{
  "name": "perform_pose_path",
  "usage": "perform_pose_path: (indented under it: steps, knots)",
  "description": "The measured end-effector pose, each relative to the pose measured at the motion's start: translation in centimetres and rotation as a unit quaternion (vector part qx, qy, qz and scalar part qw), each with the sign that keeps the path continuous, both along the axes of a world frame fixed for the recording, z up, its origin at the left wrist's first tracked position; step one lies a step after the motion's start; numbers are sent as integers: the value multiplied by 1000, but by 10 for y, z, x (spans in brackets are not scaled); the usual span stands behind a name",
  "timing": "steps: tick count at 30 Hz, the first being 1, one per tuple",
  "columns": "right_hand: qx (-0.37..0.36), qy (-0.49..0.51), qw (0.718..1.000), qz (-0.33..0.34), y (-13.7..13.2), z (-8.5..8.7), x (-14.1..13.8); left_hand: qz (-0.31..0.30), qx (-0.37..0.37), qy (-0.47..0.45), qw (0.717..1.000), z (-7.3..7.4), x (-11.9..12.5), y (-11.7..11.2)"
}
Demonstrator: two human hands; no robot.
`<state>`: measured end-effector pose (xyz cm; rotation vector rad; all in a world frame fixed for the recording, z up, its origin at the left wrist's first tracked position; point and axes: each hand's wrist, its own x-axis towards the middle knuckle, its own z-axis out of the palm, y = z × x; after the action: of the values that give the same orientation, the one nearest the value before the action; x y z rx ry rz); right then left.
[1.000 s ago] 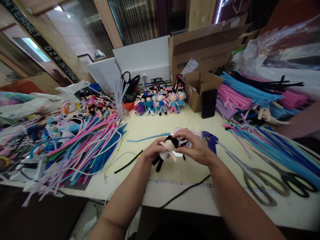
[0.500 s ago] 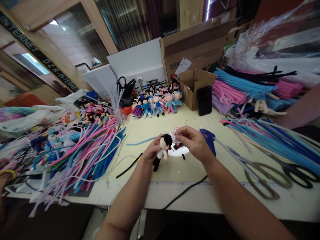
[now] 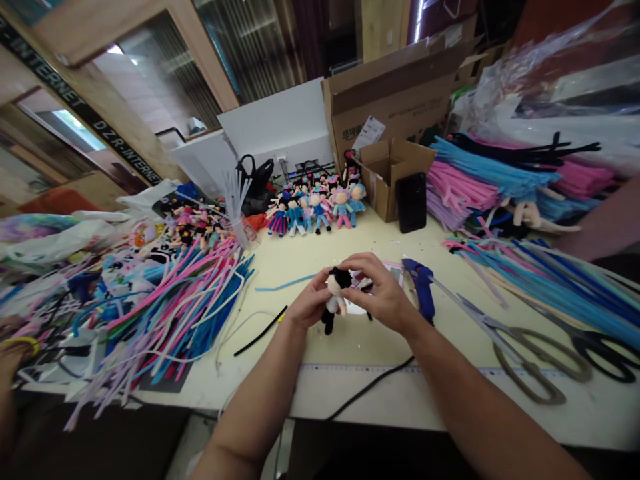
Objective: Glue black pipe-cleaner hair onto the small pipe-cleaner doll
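Two hands meet over the middle of the pale table (image 3: 310, 267), and going left to right the scene begins with a heap of pipe cleaners (image 3: 170, 300) in pink, blue and white spread over the left side. A loose black pipe cleaner (image 3: 260, 331) lies just left of the hands, with a thin blue one (image 3: 285, 283) beyond it.

The left hand (image 3: 307, 307) grasps a small doll (image 3: 336, 293) with a pale face, black hair and black legs, thumb and fingers pinched on its body, holding it upright just above the table. The right hand (image 3: 383, 293) is curled close against the doll's head, fingertips bent in at the hair; whether it pinches a small piece there I cannot tell, as the fingers hide it.

To do this well, I judge the left hand should keep the body steady and low while the right works at the head with fingertips only, so the soft figure does not twist or bend.

Right of the hands lies a blue glue gun (image 3: 423, 290), near enough to knock, its black cord (image 3: 370, 387) running under the right forearm. Farther right are large scissors (image 3: 520, 353) and long blue pipe cleaners (image 3: 565, 293). At the back a row of finished dolls (image 3: 315, 207) stands before a cardboard box (image 3: 395, 173) and a black phone (image 3: 411, 202).
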<state>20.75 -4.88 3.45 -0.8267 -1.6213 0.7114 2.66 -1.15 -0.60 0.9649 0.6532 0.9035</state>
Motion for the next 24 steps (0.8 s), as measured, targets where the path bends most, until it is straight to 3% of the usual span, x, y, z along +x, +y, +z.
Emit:
perform_pose_path:
  steps: [14, 20, 24]
  knots:
    - [12, -49, 998, 43, 3, -2, 8, -53, 9, -16, 998, -7, -4, 3]
    - [-37, -34, 997, 58, 7, -10, 9, -53, 1, -50, 997, -4, -1, 3]
    - [-104, 45, 992, 46, 12, -17, 11, -35, 0, -56, 998, -2, 0, 4]
